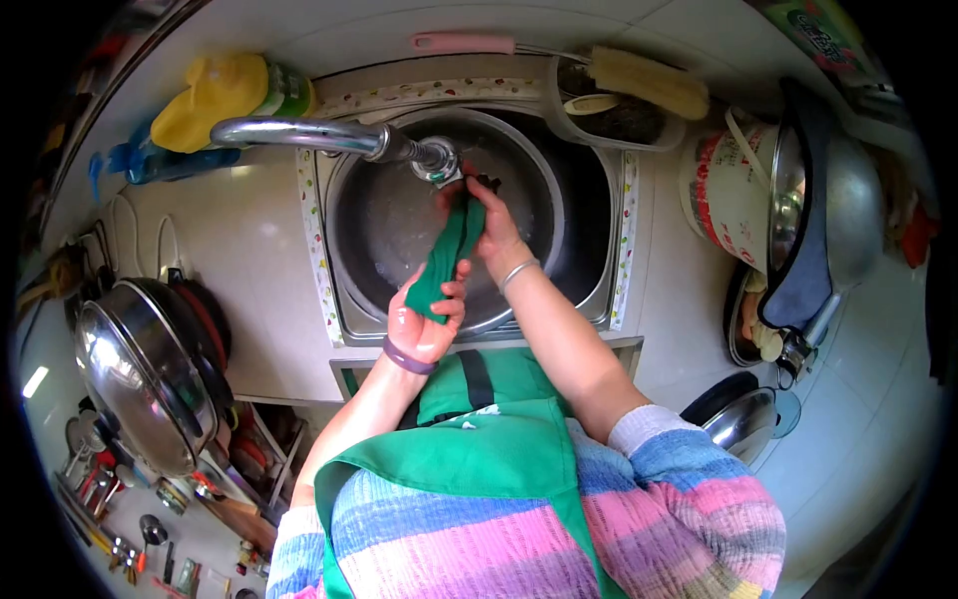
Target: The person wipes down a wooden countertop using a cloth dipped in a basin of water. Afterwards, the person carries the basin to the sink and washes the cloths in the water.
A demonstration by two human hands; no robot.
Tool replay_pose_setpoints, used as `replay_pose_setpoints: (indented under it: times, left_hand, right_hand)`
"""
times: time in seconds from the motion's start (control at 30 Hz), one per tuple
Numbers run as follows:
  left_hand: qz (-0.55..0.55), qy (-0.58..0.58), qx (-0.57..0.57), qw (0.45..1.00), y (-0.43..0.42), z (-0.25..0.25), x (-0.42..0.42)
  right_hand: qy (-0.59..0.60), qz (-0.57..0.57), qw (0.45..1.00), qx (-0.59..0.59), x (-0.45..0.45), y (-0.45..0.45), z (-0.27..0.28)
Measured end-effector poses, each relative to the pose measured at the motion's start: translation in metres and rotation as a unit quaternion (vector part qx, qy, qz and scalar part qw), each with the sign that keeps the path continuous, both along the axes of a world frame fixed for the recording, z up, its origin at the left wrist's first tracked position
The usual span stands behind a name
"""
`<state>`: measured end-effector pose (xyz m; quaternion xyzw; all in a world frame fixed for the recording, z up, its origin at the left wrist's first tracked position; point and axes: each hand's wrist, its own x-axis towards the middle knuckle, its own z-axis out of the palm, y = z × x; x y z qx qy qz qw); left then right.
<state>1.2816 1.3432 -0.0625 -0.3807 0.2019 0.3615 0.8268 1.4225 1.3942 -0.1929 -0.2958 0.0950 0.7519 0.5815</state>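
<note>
A folded green cloth (446, 262) with a dark stripe stretches between my hands over a round metal basin (544, 190) in the sink. My left hand (429, 317) holds its lower end, fingers wrapped round it. Higher up, my right hand (491, 222) grips the upper end, just beneath the faucet head (436, 163). Something dark shows at the fingertips of my right hand, too small to name. Some water lies in the basin.
The faucet's curved pipe (289, 133) reaches in from the left. Yellow bottle (215, 98) at back left, lidded pan (140, 374) at left. Behind the sink's right side, a plastic container (624, 125) holds a brush (649, 82). A white bucket (733, 190) stands right.
</note>
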Motion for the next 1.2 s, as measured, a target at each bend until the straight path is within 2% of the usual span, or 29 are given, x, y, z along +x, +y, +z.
replay_pose_setpoints:
  times: [0.07,0.13,0.17,0.2,0.23,0.27,0.3,0.33,0.37,0.4,0.43,0.47,0.5,0.53,0.6,0.63,0.73,0.87,0.9,0.97,1.0,1.03,1.07,1.1,1.13,1.2]
  left_hand:
    - [-0.11,0.141,0.082,0.98,0.001,-0.01,0.0]
    - [-0.238,0.277,0.194,0.911,0.008,-0.019,-0.003]
    - [-0.325,0.332,0.237,0.853,0.013,-0.032,-0.004]
    - [-0.409,0.421,0.306,0.75,0.017,-0.04,-0.001]
    - [-0.481,0.529,0.407,0.569,0.02,-0.046,0.005]
    - [-0.512,0.607,0.476,0.379,0.02,-0.05,0.01]
    - [-0.515,0.643,0.5,0.267,0.019,-0.051,0.014]
    - [-0.511,0.654,0.507,0.232,0.018,-0.052,0.018]
    - [-0.51,0.652,0.508,0.238,0.019,-0.053,0.02]
    - [-0.508,0.632,0.501,0.303,0.021,-0.05,0.02]
    - [-0.494,0.567,0.466,0.465,0.026,-0.045,0.019]
    - [-0.444,0.468,0.39,0.657,0.029,-0.038,0.016]
    - [-0.371,0.353,0.292,0.808,0.029,-0.028,0.012]
    - [-0.306,0.282,0.238,0.878,0.03,-0.021,0.009]
    - [-0.172,0.126,0.111,0.971,0.029,-0.008,0.002]
    - [-0.113,0.039,0.081,0.99,0.025,-0.007,0.0]
    - [-0.035,-0.058,0.05,0.996,0.018,0.004,0.002]
    - [0.023,-0.083,0.018,0.996,0.01,-0.001,0.003]
    - [0.024,-0.067,0.006,0.997,0.008,-0.004,0.002]
    - [0.027,-0.033,-0.019,0.999,0.007,-0.01,0.001]
    - [0.006,-0.007,0.011,1.0,0.007,-0.016,0.0]
    - [-0.014,0.019,0.043,0.999,0.009,-0.022,-0.002]
    - [-0.033,0.045,0.075,0.996,0.01,-0.027,-0.003]
    - [-0.075,0.119,0.099,0.985,0.012,-0.027,-0.002]
    - [-0.155,0.198,0.165,0.954,0.014,-0.027,-0.001]
    - [-0.308,0.347,0.284,0.839,0.021,-0.027,0.002]
  right_hand:
    - [-0.047,0.038,0.998,-0.03,0.014,0.01,-0.013]
    - [-0.103,0.084,0.989,-0.071,0.021,0.016,-0.019]
    - [-0.271,0.161,0.946,-0.072,0.021,0.022,-0.022]
    - [-0.43,0.231,0.87,-0.068,0.019,0.028,-0.025]
    - [-0.572,0.293,0.763,-0.06,0.015,0.034,-0.027]
    - [-0.695,0.345,0.629,-0.049,0.013,0.036,-0.028]
    - [-0.663,0.356,0.657,-0.046,0.012,0.038,-0.022]
    - [-0.631,0.365,0.683,-0.044,0.012,0.041,-0.015]
    - [-0.598,0.373,0.708,-0.042,0.015,0.044,-0.009]
    - [-0.564,0.38,0.732,-0.042,0.019,0.048,0.001]
    - [-0.529,0.386,0.754,-0.041,0.023,0.051,0.008]
    - [-0.492,0.393,0.776,-0.041,0.029,0.051,0.013]
    - [-0.365,0.355,0.86,-0.037,0.04,0.05,0.005]
    - [-0.332,0.291,0.896,-0.051,0.04,0.047,0.007]
    - [-0.26,0.154,0.95,-0.077,0.04,0.036,0.01]
    - [-0.264,0.136,0.953,-0.06,0.037,0.029,0.003]
    - [-0.029,0.037,0.999,0.022,0.027,0.013,0.009]
    - [0.198,-0.009,0.974,0.109,0.009,0.001,0.04]
    - [0.176,-0.015,0.978,0.108,0.006,0.003,0.05]
    - [0.101,-0.008,0.99,0.093,0.016,0.003,0.031]
    - [0.063,-0.004,0.994,0.086,0.018,0.007,0.028]
    - [0.041,-0.04,0.998,-0.001,0.016,0.014,0.027]
    - [0.03,-0.017,0.999,-0.009,0.018,0.018,0.02]
    - [0.018,0.006,1.0,-0.018,0.021,0.021,0.014]
    - [0.006,0.031,0.999,-0.027,0.024,0.022,0.008]
    - [-0.172,0.115,0.977,-0.045,0.023,0.027,0.01]
